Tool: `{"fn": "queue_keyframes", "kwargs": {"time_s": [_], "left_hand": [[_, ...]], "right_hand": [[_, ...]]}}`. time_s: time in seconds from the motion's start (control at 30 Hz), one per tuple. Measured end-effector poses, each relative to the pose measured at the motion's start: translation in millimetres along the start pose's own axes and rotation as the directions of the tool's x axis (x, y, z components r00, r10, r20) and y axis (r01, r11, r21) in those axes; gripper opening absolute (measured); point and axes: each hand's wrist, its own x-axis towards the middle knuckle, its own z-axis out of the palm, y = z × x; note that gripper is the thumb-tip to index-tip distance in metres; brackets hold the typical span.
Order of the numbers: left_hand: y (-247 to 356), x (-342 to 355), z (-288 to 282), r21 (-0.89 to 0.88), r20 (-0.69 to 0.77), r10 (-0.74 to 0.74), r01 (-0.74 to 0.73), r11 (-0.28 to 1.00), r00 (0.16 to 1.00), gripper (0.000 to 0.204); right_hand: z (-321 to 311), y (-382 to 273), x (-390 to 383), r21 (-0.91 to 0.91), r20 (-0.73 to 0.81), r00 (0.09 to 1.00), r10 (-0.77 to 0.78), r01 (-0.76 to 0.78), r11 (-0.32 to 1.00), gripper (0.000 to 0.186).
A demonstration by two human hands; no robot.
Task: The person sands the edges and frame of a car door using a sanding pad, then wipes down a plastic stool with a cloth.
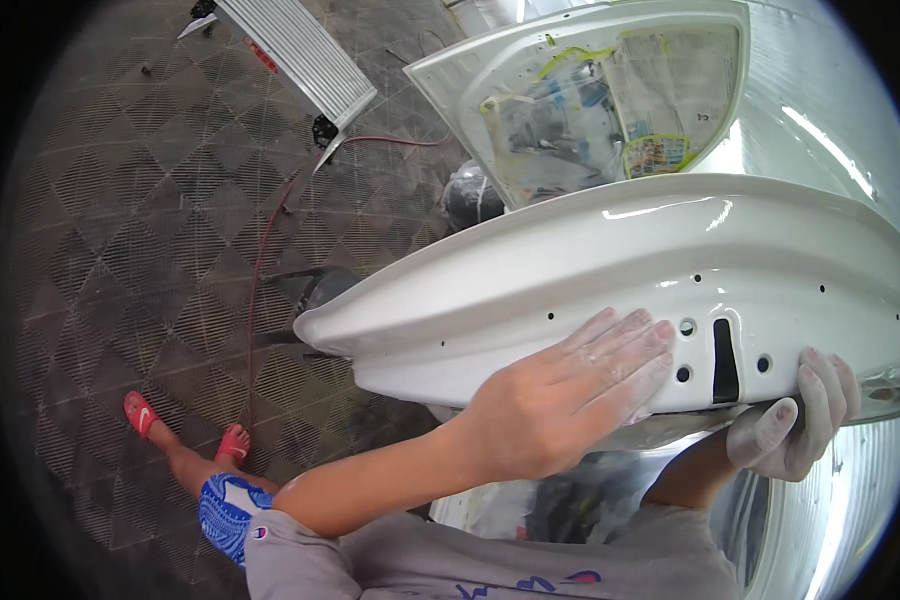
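In an apparent hand-rubbing step, the left hand (560,400) lay flat, fingers together, on the white panel (620,275) above the patterned floor (160,290), the right hand (805,430) curled at its lower edge, grip unclear, and the next stroke likely called for care around the slot (725,360).

The left arm (400,470) extends from the near left, the left hand (560,410) flat with whitened fingers (632,368) held close and pointing far right, while the right hand (802,440), whitened too, half-curls, thumb (775,422) apart.
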Motion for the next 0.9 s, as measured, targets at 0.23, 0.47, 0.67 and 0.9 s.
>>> {"fn": "queue_keyframes", "kwargs": {"time_s": [0.23, 0.47, 0.67, 0.9], "left_hand": [[13.7, -13.6, 5.2, 0.101, -0.042, -0.01, 0.014, 0.995, 0.999, 0.036], [29.6, -32.3, 4.1, 0.167, -0.026, 0.012, -0.007, 0.986, 1.0, 0.039], [17.2, -4.3, 4.0, 0.152, -0.025, 0.019, -0.015, 0.988, 1.0, 0.043], [0.6, -46.7, 8.0, 0.301, -0.08, -0.027, 0.05, 0.952, 0.996, 0.04]], "right_hand": [[-4.9, -6.0, 6.0, 0.013, 0.014, 1.0, 0.003, -0.003, 1.0, 0.031], [-6.5, -5.0, 4.1, 0.068, -0.038, 0.999, 0.001, 0.001, 0.998, 0.028], [8.2, -11.4, 11.3, 0.074, -0.059, 0.996, 0.062, -0.058, 0.996, 0.025], [-2.9, -14.2, 13.9, 0.086, -0.057, 0.998, 0.041, -0.036, 0.996, 0.024]]}}
